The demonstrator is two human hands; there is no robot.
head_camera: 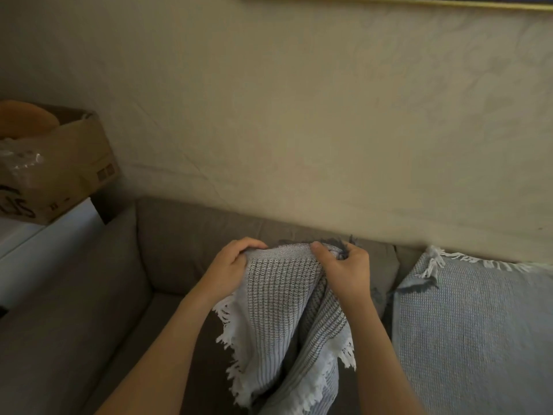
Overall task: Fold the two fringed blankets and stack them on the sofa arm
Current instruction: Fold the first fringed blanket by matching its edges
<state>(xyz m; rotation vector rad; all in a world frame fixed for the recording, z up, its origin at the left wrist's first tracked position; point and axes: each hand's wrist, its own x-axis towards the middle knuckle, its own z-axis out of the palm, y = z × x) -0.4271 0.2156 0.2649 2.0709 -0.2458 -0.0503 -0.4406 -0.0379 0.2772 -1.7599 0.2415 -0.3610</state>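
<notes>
Hands: left hand (229, 266) and right hand (344, 269) pinch blanket (287, 310) top edge, aligning fold.
Second blanket (472, 324): right of it.

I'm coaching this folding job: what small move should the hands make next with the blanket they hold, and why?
Probably draw the left hand and right hand apart along the top edge of the grey-and-white blanket, pulling it flat. Both grip that edge close together, so the cloth hangs bunched over the sofa, not yet folded.
</notes>
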